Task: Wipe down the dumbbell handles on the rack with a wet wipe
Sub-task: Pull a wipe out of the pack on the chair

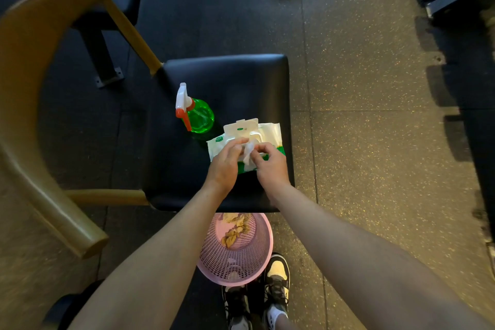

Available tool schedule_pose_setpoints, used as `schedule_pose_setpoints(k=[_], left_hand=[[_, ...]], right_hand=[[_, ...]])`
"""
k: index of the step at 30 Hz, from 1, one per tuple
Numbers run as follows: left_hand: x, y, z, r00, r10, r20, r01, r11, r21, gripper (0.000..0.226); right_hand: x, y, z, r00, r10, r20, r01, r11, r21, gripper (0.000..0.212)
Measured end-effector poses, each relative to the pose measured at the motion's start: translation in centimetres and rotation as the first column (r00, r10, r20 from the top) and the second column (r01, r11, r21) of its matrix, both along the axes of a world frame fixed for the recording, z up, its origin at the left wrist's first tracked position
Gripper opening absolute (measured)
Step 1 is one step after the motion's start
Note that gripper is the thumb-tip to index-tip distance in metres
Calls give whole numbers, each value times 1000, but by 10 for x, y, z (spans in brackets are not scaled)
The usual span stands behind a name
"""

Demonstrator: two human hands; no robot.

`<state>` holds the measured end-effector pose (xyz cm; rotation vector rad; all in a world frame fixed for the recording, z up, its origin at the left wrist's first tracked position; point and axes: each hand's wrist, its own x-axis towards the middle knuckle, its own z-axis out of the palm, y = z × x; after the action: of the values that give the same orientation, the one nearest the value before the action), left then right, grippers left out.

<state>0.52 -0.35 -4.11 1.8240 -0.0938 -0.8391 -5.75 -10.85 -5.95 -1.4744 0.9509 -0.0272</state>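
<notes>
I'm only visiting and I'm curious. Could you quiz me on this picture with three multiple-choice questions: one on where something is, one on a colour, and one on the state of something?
1. Where does the spray bottle stand?
A) on the black seat, left of the wet-wipe pack
B) on the floor
C) on a shelf

2. What colour is the mesh wastebasket?
A) blue
B) pink
C) white

3. How is the pack's lid?
A) shut flat
B) torn off
C) flipped open

Answers:
1 A: the bottle stands on the seat, close beside the pack.
2 B: its mesh wall is pink.
3 C: the lid stands up, and the right hand pinches a wet wipe at the opening.
</notes>
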Motion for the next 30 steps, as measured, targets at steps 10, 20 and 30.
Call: schedule_pose_setpoints(k=[10,20,30], left_hand=[[-1,-2,-22,968,-88,234,40,979,200,30],[1,3,-22,972,-172,158,111,936,335,30],[4,1,-19,927,-313,205,212,892,400,42]], right_hand=[[4,-2,9,987,-162,-21,163,976,144,12],[3,-8,15,995,-92,24,89,990,105,16],[-7,-6,9,986,77,-151,-84,995,-44,31]])
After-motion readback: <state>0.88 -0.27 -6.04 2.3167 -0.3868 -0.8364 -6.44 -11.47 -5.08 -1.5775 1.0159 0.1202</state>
